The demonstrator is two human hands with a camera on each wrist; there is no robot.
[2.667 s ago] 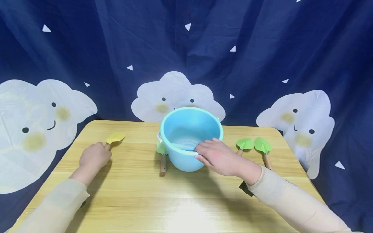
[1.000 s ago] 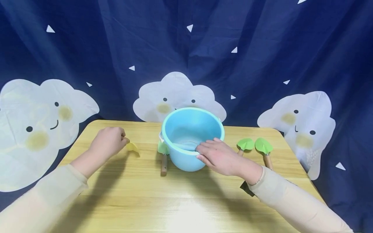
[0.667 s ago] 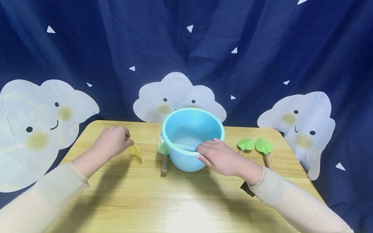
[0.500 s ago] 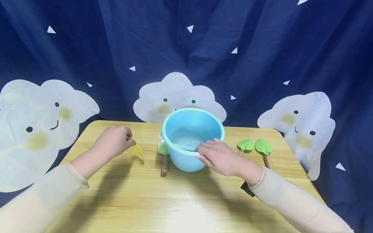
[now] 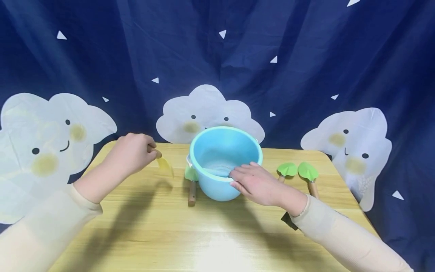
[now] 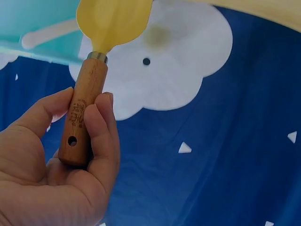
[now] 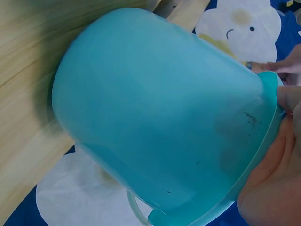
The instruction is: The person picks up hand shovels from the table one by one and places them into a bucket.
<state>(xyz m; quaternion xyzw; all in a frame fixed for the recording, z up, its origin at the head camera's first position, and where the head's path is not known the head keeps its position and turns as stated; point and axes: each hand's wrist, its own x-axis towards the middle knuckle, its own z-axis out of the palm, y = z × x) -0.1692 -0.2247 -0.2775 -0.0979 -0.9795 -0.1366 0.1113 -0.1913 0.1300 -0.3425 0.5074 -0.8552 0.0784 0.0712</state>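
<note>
My left hand (image 5: pixel 130 153) holds a small yellow hand trowel (image 5: pixel 165 166) above the table, left of the light blue bucket (image 5: pixel 217 192). In the left wrist view, thumb and fingers curl round its wooden handle (image 6: pixel 83 110), and the yellow blade (image 6: pixel 115 21) points away from the palm. My right hand (image 5: pixel 255 184) grips the near right rim of the bucket, fingers over the inside and thumb outside. The bucket stands upright on the table; in the right wrist view its smooth wall (image 7: pixel 155 108) fills the middle.
Against the bucket's left side lies a green trowel (image 5: pixel 192 193) with a wooden handle. Two leaf-green trowels, one left (image 5: pixel 287 169) and one right (image 5: pixel 308 172), lie beyond my right forearm. A dark object (image 5: pixel 289 221) shows under that wrist. A blue curtain (image 5: pixel 190 45) hangs behind the table.
My left hand has lifted the yellow trowel off the table, carried it right toward the bucket and turned its blade downward, rising a little more lately. My right hand has stayed on the rim.
</note>
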